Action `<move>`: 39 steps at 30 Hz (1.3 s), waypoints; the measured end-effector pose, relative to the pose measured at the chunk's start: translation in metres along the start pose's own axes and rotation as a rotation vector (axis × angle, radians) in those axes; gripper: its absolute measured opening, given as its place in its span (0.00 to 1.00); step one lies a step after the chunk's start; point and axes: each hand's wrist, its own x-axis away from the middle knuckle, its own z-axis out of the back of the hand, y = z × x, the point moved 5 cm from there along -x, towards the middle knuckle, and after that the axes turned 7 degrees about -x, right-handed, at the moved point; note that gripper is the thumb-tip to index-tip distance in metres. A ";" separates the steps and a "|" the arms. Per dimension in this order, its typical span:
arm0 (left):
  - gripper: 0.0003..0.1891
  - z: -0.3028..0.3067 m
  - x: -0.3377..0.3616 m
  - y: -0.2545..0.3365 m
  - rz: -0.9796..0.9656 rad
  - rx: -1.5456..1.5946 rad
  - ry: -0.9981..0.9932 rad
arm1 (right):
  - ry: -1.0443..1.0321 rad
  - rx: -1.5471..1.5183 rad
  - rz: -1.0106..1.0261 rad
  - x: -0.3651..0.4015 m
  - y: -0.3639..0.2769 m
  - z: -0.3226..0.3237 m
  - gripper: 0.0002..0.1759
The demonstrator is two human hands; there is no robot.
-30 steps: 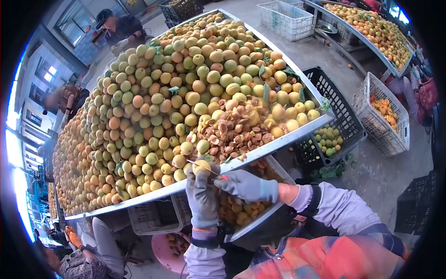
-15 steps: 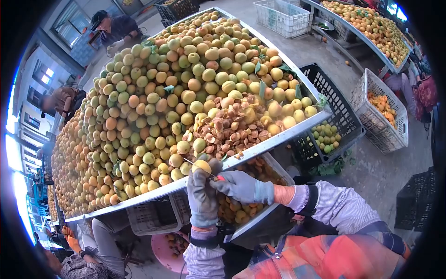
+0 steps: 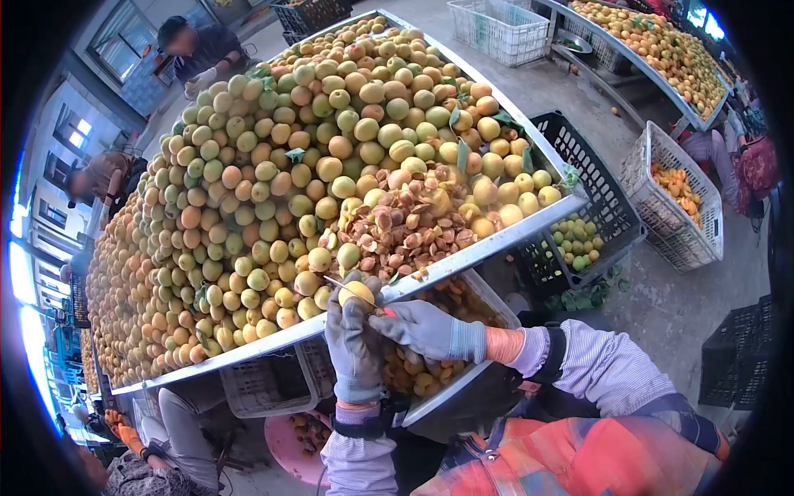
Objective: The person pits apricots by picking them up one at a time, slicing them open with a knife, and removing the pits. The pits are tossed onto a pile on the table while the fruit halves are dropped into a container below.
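Both my hands wear grey gloves and meet just in front of the table's metal rim (image 3: 490,250). In my left hand (image 3: 354,347) is a yellow apricot (image 3: 356,293), gripped between fingers and thumb. My right hand (image 3: 430,329) closes around a small knife (image 3: 386,312) with a red handle, its thin blade lying against the apricot. Directly beyond them, a heap of brown apricot pits (image 3: 404,236) rests among the whole apricots (image 3: 248,207) piled on the table. Below my hands, a crate (image 3: 495,299) contains apricot pieces.
A black crate (image 3: 630,219) with green fruit stands right of the table, and a white crate (image 3: 713,236) with orange pieces lies beyond it. A pink basin (image 3: 285,450) and a grey crate (image 3: 265,401) sit below left. Other people work along the left side.
My view has shifted slightly. Both hands keep their hold on the apricot and the knife, with little movement between them. A person at the far left has raised their head a little.
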 end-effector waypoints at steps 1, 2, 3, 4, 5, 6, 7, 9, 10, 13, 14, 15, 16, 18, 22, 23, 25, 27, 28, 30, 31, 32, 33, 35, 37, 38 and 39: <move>0.29 0.004 0.000 -0.003 0.014 -0.006 0.015 | 0.012 0.024 -0.050 0.000 0.006 0.001 0.20; 0.27 0.006 -0.001 -0.006 0.098 0.244 0.011 | 0.013 0.023 -0.051 0.000 0.007 0.001 0.20; 0.27 0.005 -0.001 -0.007 0.100 0.241 0.008 | -0.002 0.077 0.038 0.001 0.004 -0.001 0.20; 0.27 0.004 -0.002 -0.008 0.089 0.276 -0.010 | -0.016 0.132 0.128 0.002 0.001 -0.003 0.19; 0.28 0.003 -0.002 -0.009 0.078 0.314 -0.025 | -0.016 0.131 0.128 0.002 0.002 -0.004 0.19; 0.28 0.005 -0.002 -0.011 0.110 0.282 -0.006 | -0.021 0.059 0.060 0.002 0.006 -0.005 0.20; 0.28 0.007 -0.002 -0.012 0.110 0.283 -0.004 | -0.024 -0.014 -0.007 0.003 0.007 -0.006 0.20; 0.27 0.008 -0.004 -0.005 0.035 0.213 -0.012 | -0.039 -0.051 -0.053 0.009 -0.009 -0.007 0.21; 0.27 0.004 -0.003 -0.001 0.035 0.212 -0.014 | -0.054 -0.086 -0.099 0.011 -0.015 -0.008 0.22; 0.24 -0.005 0.000 0.019 -0.082 0.037 0.056 | -0.090 -0.109 0.004 0.000 -0.007 -0.005 0.22; 0.24 -0.006 0.001 0.022 -0.098 0.018 0.021 | -0.092 -0.108 0.003 0.003 -0.006 -0.003 0.22; 0.24 -0.006 0.000 0.024 -0.112 -0.002 -0.013 | -0.071 -0.086 -0.082 0.010 -0.024 -0.004 0.23; 0.24 -0.002 0.000 0.022 -0.109 -0.003 -0.010 | -0.050 -0.064 -0.168 0.015 -0.030 -0.004 0.23; 0.24 0.004 -0.002 0.009 -0.051 -0.026 -0.029 | -0.052 -0.054 -0.094 0.002 0.004 -0.001 0.23; 0.25 -0.003 0.001 -0.016 0.163 0.317 -0.036 | -0.013 -0.103 -0.065 0.005 0.007 -0.001 0.18; 0.25 -0.002 0.000 -0.017 0.160 0.318 -0.037 | -0.014 -0.101 -0.064 0.005 0.004 -0.002 0.18; 0.25 -0.002 0.000 -0.017 0.147 0.319 -0.040 | -0.008 -0.077 -0.045 0.007 -0.001 -0.002 0.19; 0.25 -0.006 0.003 -0.006 0.119 0.290 -0.051 | -0.017 -0.081 -0.063 0.009 -0.009 -0.002 0.19; 0.26 -0.005 0.002 -0.001 0.067 0.153 -0.009 | -0.024 -0.086 -0.081 0.010 -0.010 -0.002 0.20; 0.27 -0.004 0.001 0.007 0.016 0.018 0.033 | -0.037 -0.114 -0.014 0.003 -0.001 -0.004 0.19; 0.27 -0.005 0.001 0.010 -0.007 -0.057 0.022 | -0.053 -0.142 0.049 0.001 0.001 -0.005 0.19; 0.28 -0.005 0.002 0.012 -0.030 -0.133 0.011 | -0.055 -0.142 0.045 0.001 0.004 -0.004 0.19; 0.28 -0.003 0.001 0.008 -0.027 -0.132 0.014 | -0.053 -0.110 -0.021 0.002 0.002 -0.002 0.19; 0.29 0.003 -0.001 -0.003 -0.007 -0.016 0.018 | -0.050 -0.080 -0.092 0.004 0.001 0.000 0.19; 0.29 0.003 -0.002 -0.006 0.009 0.020 0.027 | -0.037 -0.030 -0.049 0.004 -0.004 0.000 0.20; 0.29 0.004 -0.002 -0.008 0.020 0.056 0.035 | -0.036 -0.032 -0.052 0.006 -0.008 0.000 0.20; 0.29 0.007 -0.002 -0.012 0.023 0.056 0.035 | -0.056 -0.077 -0.059 0.010 -0.015 -0.002 0.20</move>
